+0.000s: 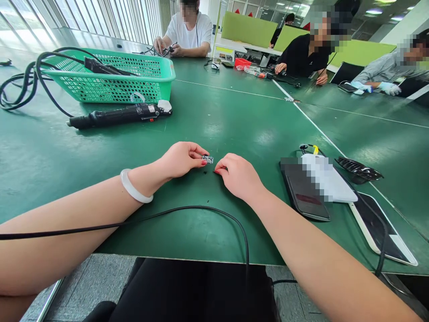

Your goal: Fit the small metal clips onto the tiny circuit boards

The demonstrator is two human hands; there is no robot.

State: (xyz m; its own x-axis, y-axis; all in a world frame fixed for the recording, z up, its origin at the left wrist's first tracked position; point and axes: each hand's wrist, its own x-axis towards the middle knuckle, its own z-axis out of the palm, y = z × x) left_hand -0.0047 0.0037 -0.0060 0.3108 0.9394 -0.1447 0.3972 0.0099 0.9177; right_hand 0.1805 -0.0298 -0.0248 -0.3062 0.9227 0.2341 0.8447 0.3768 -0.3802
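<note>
Small part: at the centre of the frame, held just above or on the table, which of the two is hard to tell; metallic-looking, its far end covered by fingertips and its detail too fine to read.
Left hand: thumb and fingers pinched on the small part; the lower fingers are partly hidden behind the thumb.
Right hand: just right of the small part, fingers curled, thumb and forefinger brought together; whether they grip anything cannot be told.
Dark specks: tiny bits below the left fingertips, too small to identify.
Bracelet: white, around the left wrist.
Black cable: crosses the left forearm and drops over the near edge, running out at the left border.
Black tool: upper left, lying in front of the green basket, whose mesh wall partly hides its contents.
Dark phone: right of centre, overlapped by a white object; both are partly pixelated.
Table: green, cut off at both sides.
Co-workers: three seated along the top, faces blurred, the rightmost cropped.
</note>
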